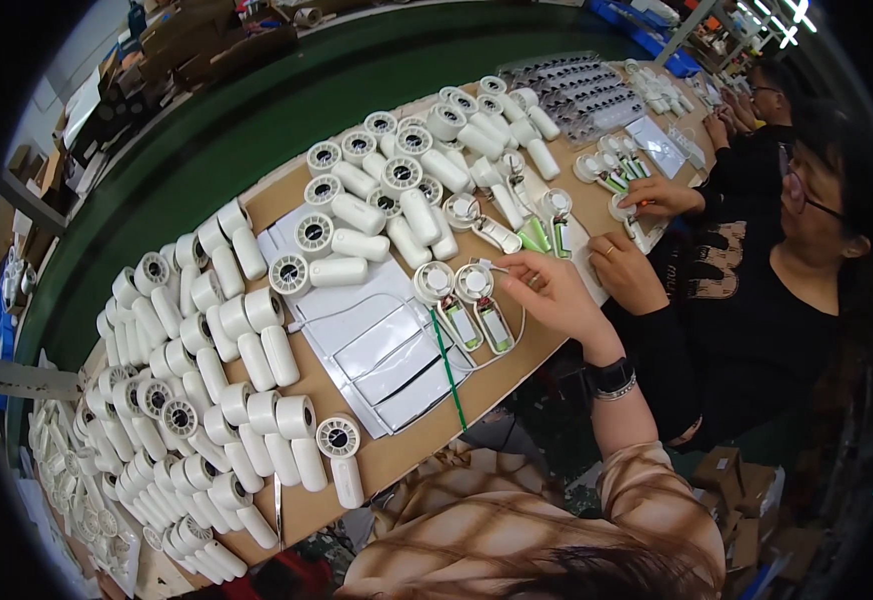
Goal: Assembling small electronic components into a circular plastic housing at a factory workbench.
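Observation:
My right hand, with a dark watch and a bracelet on its wrist, reaches over the table with thumb and forefinger pinched on a thin white cable. The cable's small plug end is beside two opened handheld fan bodies, which lie side by side and show round white motor parts, green circuit boards and batteries. From there the cable loops back across a white plastic-covered sheet. My left hand is out of sight.
Many assembled white handheld fans crowd the table's left and far side. A green strip crosses the sheet's right edge. Tweezers lie at the near edge. At right, a co-worker's hands handle another opened fan; a clear tray of dark parts lies beyond.

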